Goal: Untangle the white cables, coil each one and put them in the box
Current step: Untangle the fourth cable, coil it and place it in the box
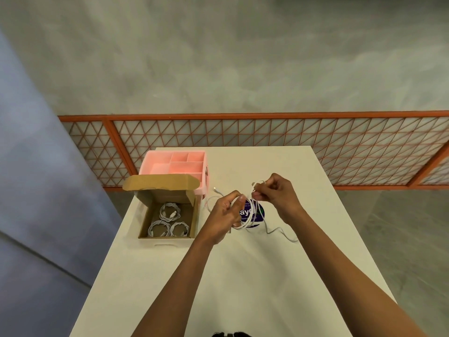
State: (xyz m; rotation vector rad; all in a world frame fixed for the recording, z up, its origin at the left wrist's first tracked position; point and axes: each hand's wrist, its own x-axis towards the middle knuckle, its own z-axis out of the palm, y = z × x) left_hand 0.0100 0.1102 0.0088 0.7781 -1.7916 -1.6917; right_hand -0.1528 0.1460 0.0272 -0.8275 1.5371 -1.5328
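Grey floor (401,239) surrounds a white table (243,276) where left hand (224,215) and right hand (277,194) pinch one cable (250,222).

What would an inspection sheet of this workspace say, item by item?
Surface: white table.
Job's things: open box holds three coils.
Clutter: pink organizer behind the box; round purple sticker under the hands.
Hands: left hand holds loops of a cable; right hand pinches it.
Cables: a tail trails over the table to the right; a plug end lies beyond the left hand, same cable or not, cannot tell.
Surroundings: orange railing, grey floor, grey wall.
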